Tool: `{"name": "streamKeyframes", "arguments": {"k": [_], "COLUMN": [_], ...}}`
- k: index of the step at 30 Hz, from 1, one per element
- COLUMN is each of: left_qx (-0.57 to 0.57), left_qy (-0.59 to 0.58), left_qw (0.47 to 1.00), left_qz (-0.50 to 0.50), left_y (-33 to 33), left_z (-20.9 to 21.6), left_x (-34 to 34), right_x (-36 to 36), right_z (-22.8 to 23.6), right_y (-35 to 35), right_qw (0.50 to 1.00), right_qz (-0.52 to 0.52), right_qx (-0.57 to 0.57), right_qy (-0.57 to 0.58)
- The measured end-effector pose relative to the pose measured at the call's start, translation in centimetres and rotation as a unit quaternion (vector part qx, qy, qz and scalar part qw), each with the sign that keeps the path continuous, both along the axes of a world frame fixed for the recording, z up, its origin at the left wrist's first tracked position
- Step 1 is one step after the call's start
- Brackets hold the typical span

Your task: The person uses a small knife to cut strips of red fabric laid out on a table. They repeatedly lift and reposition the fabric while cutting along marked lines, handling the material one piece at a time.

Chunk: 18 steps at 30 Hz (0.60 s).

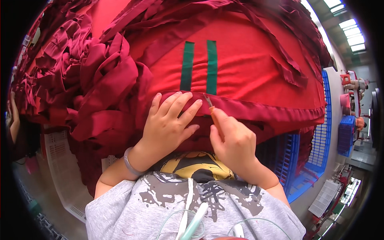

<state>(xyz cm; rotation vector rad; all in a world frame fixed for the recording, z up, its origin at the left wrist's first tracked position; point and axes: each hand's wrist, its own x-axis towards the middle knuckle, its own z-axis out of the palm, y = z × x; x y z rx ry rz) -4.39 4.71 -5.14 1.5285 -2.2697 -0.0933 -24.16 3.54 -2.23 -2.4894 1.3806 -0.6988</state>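
My left hand [168, 120] lies flat, fingers spread, on a dark red fabric strip [256, 109] along the near edge of the red-covered work surface [248, 60]. To its right, my right hand [234, 136] is closed round the orange handle of a seam ripper [215, 115]. The tool's thin metal tip points away from me and meets the strip's upper edge. Just beyond the fingers, two dark green tape strips [212, 66] run away from me side by side. My right fingers partly hide the handle.
A big heap of dark red fabric strips [100, 76] fills the left side; more strips [288, 72] trail along the far and right edges. Blue plastic crates [320, 140] stand at right, a white crate [60, 160] at lower left. Another person's arm [15, 116] shows at far left.
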Motion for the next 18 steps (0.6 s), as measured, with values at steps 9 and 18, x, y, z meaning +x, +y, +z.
{"name": "streamKeyframes", "arguments": {"k": [9,18], "left_qx": [-0.034,-0.026], "left_qy": [-0.043,-0.019], "left_qw": [0.998,0.999], "left_qz": [0.013,0.026], "left_y": [0.0,0.1], "left_z": [-1.1,-1.1], "left_x": [-0.3,-0.7], "right_x": [1.0,0.8], "right_z": [-0.9,-0.6], "right_y": [-0.6,0.7], "right_qw": [0.999,0.999], "right_qz": [-0.026,-0.020], "right_qx": [-0.009,-0.012], "right_qy": [0.045,0.031]}}
